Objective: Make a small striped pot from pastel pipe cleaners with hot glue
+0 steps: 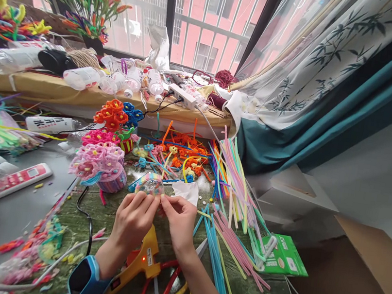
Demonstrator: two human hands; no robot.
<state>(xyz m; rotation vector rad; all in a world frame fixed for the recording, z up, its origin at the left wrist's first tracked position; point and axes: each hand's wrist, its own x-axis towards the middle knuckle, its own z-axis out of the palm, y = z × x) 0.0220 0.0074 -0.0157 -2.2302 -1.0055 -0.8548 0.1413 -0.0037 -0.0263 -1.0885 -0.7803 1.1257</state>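
A small cup made from a clear plastic bottle base (pixel 151 184), wrapped in pastel pipe cleaners, lies tipped with its ridged bottom showing. My left hand (pixel 137 214) is closed with curled fingers on its near edge. At the right of that edge, thumb and forefinger of my right hand (pixel 181 216) pinch together; the fingertips hide what is between them. A yellow glue gun (pixel 148 257) with a lit red light lies below my hands. Scissors with red and yellow handles (pixel 174 291) lie partly under my right forearm. A white scrap of paper (pixel 187 191) is just beyond my right hand.
Pink pipe-cleaner flowers in a pot (pixel 99 164) stand on the left, orange flowers (pixel 111 114) behind. Loose pastel pipe cleaners (pixel 236 172) and a green packet (pixel 286 256) lie right. A black cable (pixel 86 214) runs at left. Plastic bottles (pixel 83 77) and a power strip (pixel 182 97) line the sill.
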